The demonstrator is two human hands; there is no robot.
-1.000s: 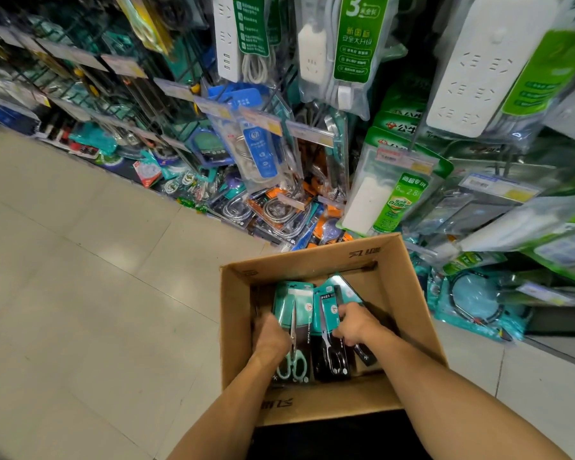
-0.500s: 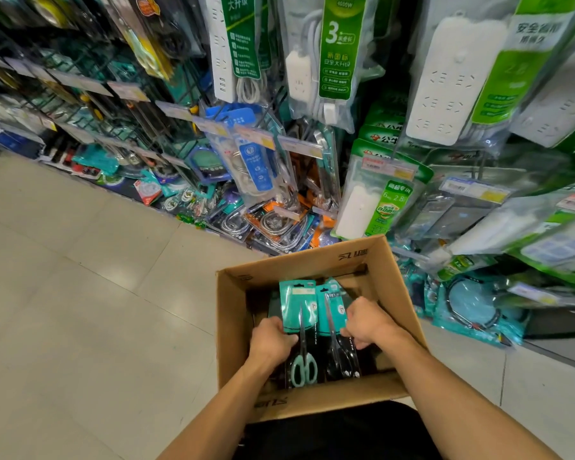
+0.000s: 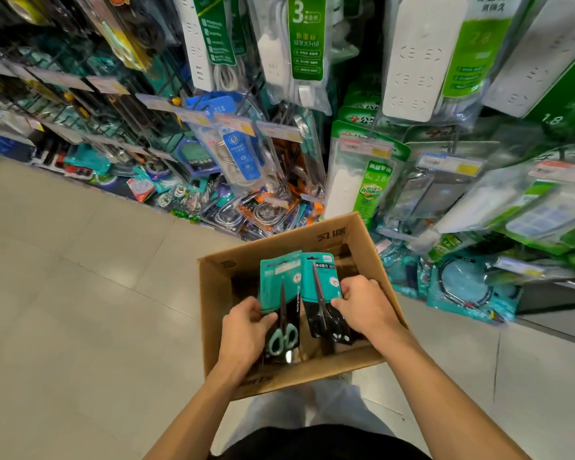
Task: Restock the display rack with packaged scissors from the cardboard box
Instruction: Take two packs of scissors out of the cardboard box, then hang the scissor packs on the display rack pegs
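Observation:
An open cardboard box (image 3: pixel 362 240) stands on the floor below me. My left hand (image 3: pixel 244 330) grips a teal-carded pack of scissors with pale green handles (image 3: pixel 281 293), lifted above the box's middle. My right hand (image 3: pixel 362 303) pinches a second teal pack holding black-handled scissors (image 3: pixel 322 293), right beside the first. Both packs stand upright, their tops level with the box's far rim. The display rack (image 3: pixel 186 134) with hooks and price tags rises behind the box.
Bagged white power strips (image 3: pixel 422 54) hang at upper right, more goods crowd the rack's foot (image 3: pixel 246 210). Pale floor tiles (image 3: pixel 73 293) spread to the left. Teal packs (image 3: pixel 462 287) lie on the floor right of the box.
Both hands have risen out of the box, each bringing up a scissors pack. The packs now stand higher and more upright than a second ago.

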